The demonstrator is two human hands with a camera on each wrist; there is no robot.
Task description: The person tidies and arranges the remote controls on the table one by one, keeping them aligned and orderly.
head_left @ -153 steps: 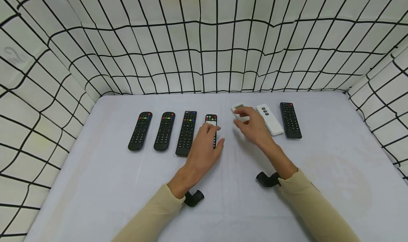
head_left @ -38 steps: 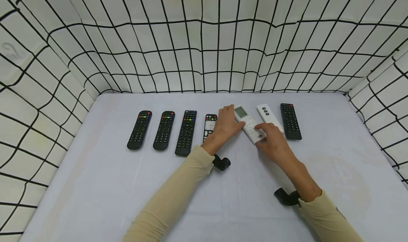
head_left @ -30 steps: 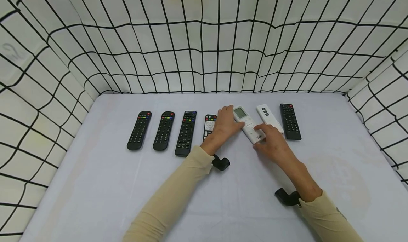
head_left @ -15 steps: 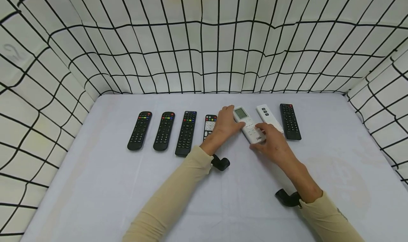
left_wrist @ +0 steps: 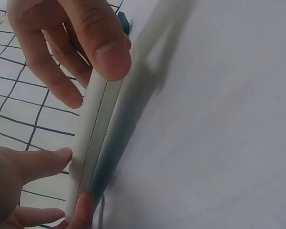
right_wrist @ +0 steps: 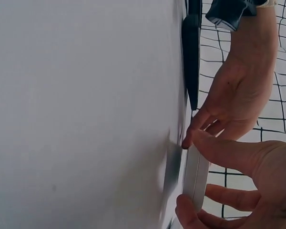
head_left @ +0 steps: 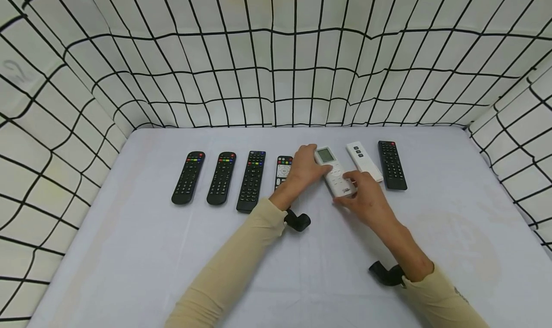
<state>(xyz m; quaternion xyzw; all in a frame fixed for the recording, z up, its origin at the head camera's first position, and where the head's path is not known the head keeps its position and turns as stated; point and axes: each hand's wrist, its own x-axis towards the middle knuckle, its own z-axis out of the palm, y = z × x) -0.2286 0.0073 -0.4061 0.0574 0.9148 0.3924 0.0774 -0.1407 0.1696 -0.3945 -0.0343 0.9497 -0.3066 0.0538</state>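
Both hands hold a white air-conditioner remote control with a grey screen at its far end. My left hand is at its upper left, the thumb on the remote's face and the fingers along the far left side. At the near end, my right hand pinches it between thumb and fingers. In the left wrist view the left hand is at lower left and the right hand on top. Shadow lies under the remote; whether it touches the table I cannot tell. A small black remote is partly hidden by the left hand.
Black remotes and a longer black remote lie at left. Right of the hands are a white remote and a black remote. Black netting surrounds the white-covered table.
The left hand has moved right, off the small black remote, to the white air-conditioner remote. The right hand moved to its near end. That end has since swung left, turning the remote straighter.
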